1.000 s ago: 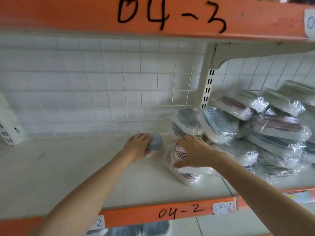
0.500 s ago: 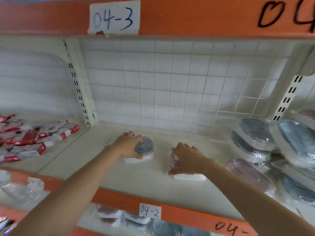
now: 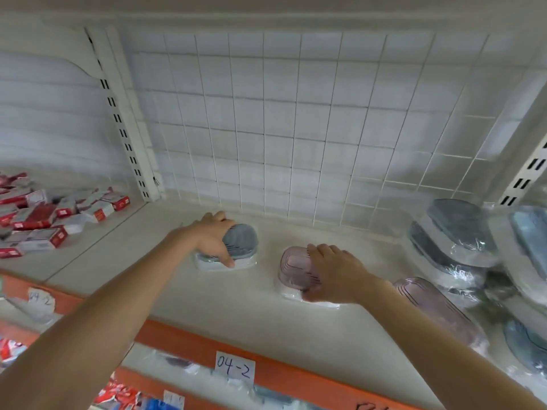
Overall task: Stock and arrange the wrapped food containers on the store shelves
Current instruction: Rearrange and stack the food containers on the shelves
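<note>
Two plastic-wrapped food containers lie on the pale shelf. My left hand grips the blue-lidded container from its left side, thumb at its front edge. My right hand grips the pink-lidded container from the right, fingers curled over the lid. Both containers sit flat on the shelf, about a hand's width apart. A heap of more wrapped containers fills the shelf's right end, with another pink-lidded one just right of my right forearm.
A white wire grid backs the shelf. Red and white boxes lie in the bay to the left, past a slotted upright. The orange front rail carries a label reading 04-2. More goods lie on the shelf below.
Both hands have carried their containers leftwards, away from the heap, and my view has swung left and down. The containers now sit further apart from the heap.
</note>
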Demonstrator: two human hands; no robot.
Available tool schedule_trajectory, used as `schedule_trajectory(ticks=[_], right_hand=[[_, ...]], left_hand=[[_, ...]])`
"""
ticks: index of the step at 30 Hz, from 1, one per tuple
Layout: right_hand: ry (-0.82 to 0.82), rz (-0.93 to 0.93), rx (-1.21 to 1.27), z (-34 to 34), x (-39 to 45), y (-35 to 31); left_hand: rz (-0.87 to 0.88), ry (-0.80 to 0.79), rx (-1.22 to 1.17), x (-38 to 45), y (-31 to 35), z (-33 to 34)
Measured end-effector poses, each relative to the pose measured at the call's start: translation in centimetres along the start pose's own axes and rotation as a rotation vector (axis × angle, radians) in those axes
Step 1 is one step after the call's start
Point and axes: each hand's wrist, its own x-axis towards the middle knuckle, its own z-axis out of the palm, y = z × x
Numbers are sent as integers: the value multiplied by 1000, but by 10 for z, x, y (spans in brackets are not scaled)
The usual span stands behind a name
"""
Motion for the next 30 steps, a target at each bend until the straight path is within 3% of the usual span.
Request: schedule_trajectory(ticks=[8,12,15,20,23,26,30], right_hand=[[201,62,93,30,0,-5],[377,182,55,40,-16,-18],[436,171,27,34,-23,-29],[593,117,73,18,-62,-57],[698,69,88,21,-106,-86],[703,12,66,36,-151,-117],[571,0,49,79,-205,-144]], left_hand=[[-78,114,-146,-3,-1,21],[-69,457,-81,-26,11,39],[-25,761,25,-55,25,63],[13,1043,-98,-118,26,88],[42,1096,-136,-164,17,103],[84,1118,-132,-211,11,128],[102,918,-82,-257,7,178]])
